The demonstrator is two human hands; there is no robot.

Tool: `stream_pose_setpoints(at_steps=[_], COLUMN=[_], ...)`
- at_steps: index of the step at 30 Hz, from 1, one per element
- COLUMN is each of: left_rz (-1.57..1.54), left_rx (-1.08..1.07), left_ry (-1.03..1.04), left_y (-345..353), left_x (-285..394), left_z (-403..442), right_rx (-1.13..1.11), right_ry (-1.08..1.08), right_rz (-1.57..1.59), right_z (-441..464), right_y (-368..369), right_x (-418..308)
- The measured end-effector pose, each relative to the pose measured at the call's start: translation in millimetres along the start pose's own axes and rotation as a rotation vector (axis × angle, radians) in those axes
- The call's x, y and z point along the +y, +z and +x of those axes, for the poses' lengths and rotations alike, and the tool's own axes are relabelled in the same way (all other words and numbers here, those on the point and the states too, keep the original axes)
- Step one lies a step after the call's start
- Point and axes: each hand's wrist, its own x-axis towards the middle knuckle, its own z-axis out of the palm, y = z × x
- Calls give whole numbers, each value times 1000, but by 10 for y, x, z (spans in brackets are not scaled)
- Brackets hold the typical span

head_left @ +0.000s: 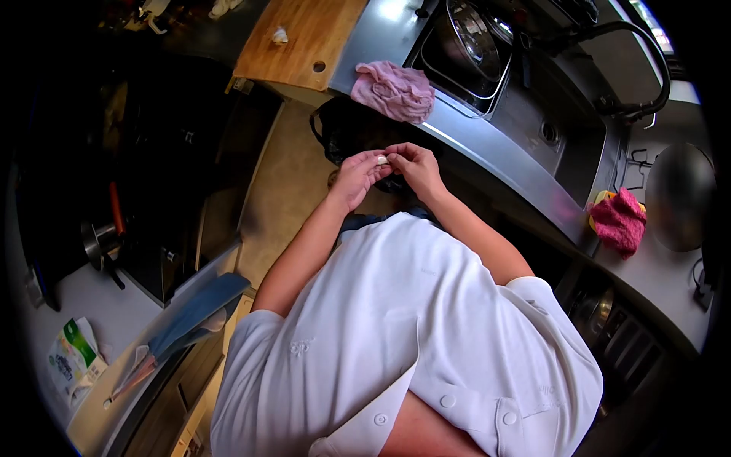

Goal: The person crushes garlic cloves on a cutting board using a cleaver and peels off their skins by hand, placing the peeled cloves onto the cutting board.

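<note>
Left hand (356, 181) and right hand (416, 169) meet in front of my white shirt (358, 297), and both are pinched on one small white bit (381, 160). It sits at the tips of my left hand, and my right hand seems to touch it from the other side, so neither is nearer. Its long side looks to lie across, from one hand to the other, but it is too small to be sure. I count one black bag (333, 129) low down past my hands, one board (304, 61) ahead to the left with one pale scrap (280, 36) on it, one sink (533, 129) to the right, and two cloths: one pink cloth (392, 91), one red cloth (620, 223).
</note>
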Motion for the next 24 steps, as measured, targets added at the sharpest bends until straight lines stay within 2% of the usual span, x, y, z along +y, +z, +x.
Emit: stream_pose_setpoints(at_steps=[7,9,11,14,18,22,24], left_rz=[160,252,107,158,472,611,845], left_rx=[91,139,138,151,264,290,352], left_ry=[38,57,51,66,188,206,267], left_y=[-36,-47,-144,-139,62,125,110], left_x=[-78,-66,-209,-290,-252,-184,-170], left_z=[86,59,146,188,108,58,72], right_rx=[-16,-20,-30,-3,-39,-29,-42], right_ry=[-371,-366,-353,-327,-260,-295,-350], right_rz=[-441,-495,-518,-564,-693,-651,-710], right_z=[-144,-147,-154,-140,-125,-137,-130], right_y=[12,23,37,27,14,18,51], right_x=[-231,-190,-236,-224,-235,-181,-166])
